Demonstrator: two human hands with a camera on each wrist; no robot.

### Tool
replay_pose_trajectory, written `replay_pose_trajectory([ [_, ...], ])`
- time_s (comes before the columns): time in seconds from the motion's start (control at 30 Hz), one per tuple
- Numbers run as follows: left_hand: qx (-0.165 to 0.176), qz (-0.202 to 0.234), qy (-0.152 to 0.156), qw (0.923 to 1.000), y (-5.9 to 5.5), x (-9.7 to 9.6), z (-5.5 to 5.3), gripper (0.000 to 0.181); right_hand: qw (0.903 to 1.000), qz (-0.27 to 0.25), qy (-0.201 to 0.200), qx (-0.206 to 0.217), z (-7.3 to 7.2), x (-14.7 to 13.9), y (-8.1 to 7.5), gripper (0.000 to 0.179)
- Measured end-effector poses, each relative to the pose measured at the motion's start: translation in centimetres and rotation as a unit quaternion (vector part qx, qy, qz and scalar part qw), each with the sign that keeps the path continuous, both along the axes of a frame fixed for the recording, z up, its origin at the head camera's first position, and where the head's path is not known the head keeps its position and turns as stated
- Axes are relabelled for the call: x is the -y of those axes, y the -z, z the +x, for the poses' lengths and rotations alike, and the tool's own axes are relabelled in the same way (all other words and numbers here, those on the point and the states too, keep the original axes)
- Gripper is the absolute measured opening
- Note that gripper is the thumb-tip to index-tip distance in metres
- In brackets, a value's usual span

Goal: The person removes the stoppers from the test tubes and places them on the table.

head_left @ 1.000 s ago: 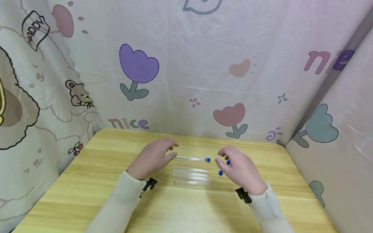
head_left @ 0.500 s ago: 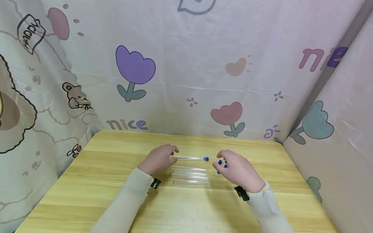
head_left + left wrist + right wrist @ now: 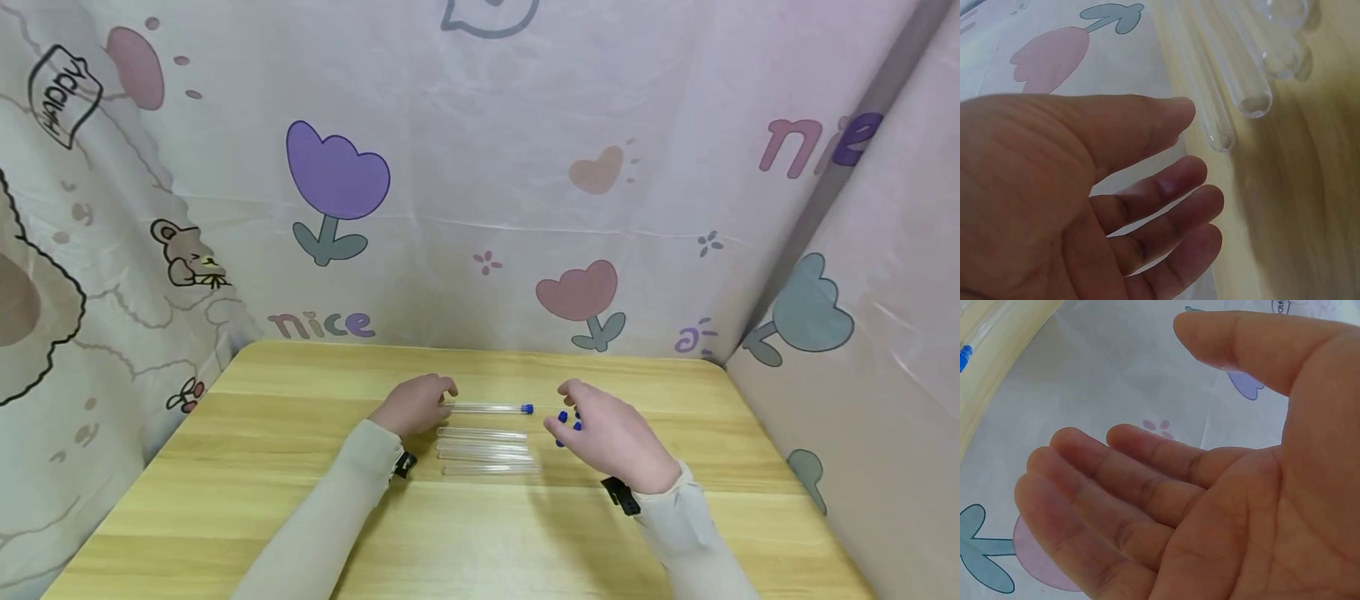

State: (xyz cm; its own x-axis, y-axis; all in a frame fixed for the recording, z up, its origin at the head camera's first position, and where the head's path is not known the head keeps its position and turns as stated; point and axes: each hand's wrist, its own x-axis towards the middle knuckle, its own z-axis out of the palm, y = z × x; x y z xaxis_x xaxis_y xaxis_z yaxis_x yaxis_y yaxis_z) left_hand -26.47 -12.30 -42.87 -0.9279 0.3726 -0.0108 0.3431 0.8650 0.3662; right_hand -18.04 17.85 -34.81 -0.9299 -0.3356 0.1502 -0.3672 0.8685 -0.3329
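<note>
My left hand (image 3: 411, 406) is at the left end of a clear test tube (image 3: 486, 408) that lies sideways and has a blue cap (image 3: 528, 409) on its right end. In the left wrist view, thumb and fingers are spread apart beside the tubes' rounded ends (image 3: 1219, 140), with nothing between them. Several uncapped test tubes (image 3: 483, 451) lie in a row nearer the person. Over several loose blue caps (image 3: 562, 417) hovers my right hand (image 3: 615, 437), partly covering them. Its palm and loosely bent fingers (image 3: 1116, 469) hold nothing in the right wrist view.
All of this is on a light wooden table (image 3: 300, 517). Patterned cloth (image 3: 480, 167) hangs behind the table and along both sides. Dark wrist straps (image 3: 621, 496) show at the sleeves.
My left hand has moved right and down toward the capped tube's left end. The right hand stays over the loose caps, almost unmoved. The head view has shifted slightly.
</note>
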Motion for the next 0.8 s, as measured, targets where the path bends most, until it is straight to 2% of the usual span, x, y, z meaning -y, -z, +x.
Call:
replay_pose_trajectory([
  [0.37,0.018,-0.005,0.001,0.9998,0.8,-0.1,-0.8,0.026,0.9999,-0.003,0.009,0.013,-0.1,-0.2,-0.2,0.049],
  [0.63,0.043,-0.016,0.005,0.9989,1.2,0.0,-1.3,0.016,0.9998,-0.009,-0.005,0.016,-0.1,-0.2,-0.1,0.048],
  [0.8,0.039,-0.013,0.002,0.9992,1.2,-0.2,-1.6,0.01,0.9998,-0.008,-0.006,0.016,-0.1,-0.4,-0.2,0.049],
])
